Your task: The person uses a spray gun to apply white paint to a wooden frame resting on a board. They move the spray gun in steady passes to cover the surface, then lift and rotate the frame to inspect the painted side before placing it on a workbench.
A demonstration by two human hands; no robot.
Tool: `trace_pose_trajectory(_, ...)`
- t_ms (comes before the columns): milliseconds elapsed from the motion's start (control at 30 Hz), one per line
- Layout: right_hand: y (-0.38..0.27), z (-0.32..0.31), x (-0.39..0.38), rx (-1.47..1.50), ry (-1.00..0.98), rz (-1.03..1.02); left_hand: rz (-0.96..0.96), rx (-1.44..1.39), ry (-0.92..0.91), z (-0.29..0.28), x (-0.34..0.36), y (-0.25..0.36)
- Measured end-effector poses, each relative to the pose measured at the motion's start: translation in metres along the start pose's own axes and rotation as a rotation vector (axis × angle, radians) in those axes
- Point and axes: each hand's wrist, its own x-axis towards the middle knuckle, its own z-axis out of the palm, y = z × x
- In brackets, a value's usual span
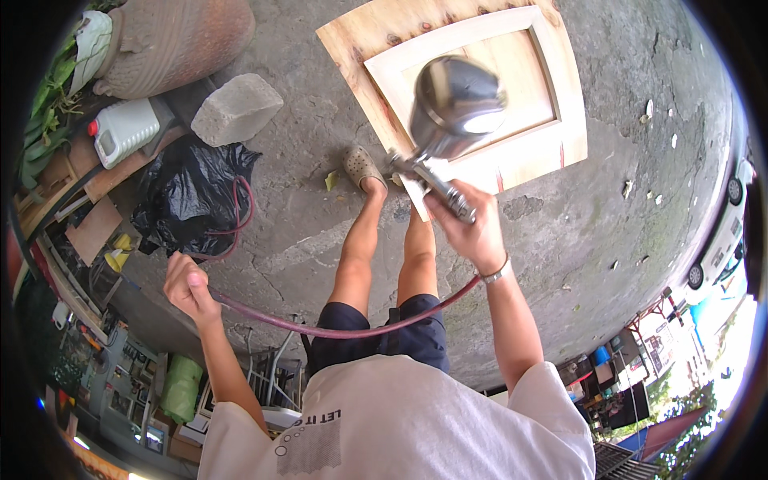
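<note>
My right hand (472, 228) is closed round the handle of a metal spray gun (460, 100), whose shiny cup is blurred by motion. The gun is held above a pale wooden framed panel (568, 80), which lies on a larger plywood sheet (352, 38) and is partly hidden by the gun. A reddish air hose (344, 330) runs from near my right wrist across my thighs to my left hand (190, 288). My left hand is closed round this hose, out to the left. Beyond it, the hose loops over a black plastic bag (192, 188).
On the left are a grey stone block (237, 110), a large clay pot (180, 44), and a white jug with a red cap (126, 132). Wood scraps (94, 230) lie below the jug. Cracked concrete (632, 160) stretches right toward a parked car (720, 240).
</note>
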Motion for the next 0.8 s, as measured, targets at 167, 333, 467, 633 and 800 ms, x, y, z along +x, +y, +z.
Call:
trace_pose_trajectory(167,0.031,-0.033,0.031,-0.018,0.201,0.132,0.034,0.027,-0.008,0.007,-0.001,0.004)
trace_pose_trajectory(333,0.068,-0.07,0.058,-0.121,0.378,0.065,0.045,0.015,-0.037,0.018,0.005,0.012)
trace_pose_trajectory(467,0.087,-0.099,0.075,-0.172,0.45,0.096,0.059,0.028,-0.045,0.025,0.01,0.02)
trace_pose_trajectory(633,0.098,-0.132,0.093,-0.218,0.528,0.178,0.064,0.035,-0.063,0.033,0.018,0.03)
trace_pose_trajectory(800,0.128,-0.163,0.109,-0.256,0.677,0.056,0.076,0.021,-0.071,0.042,0.026,0.039)
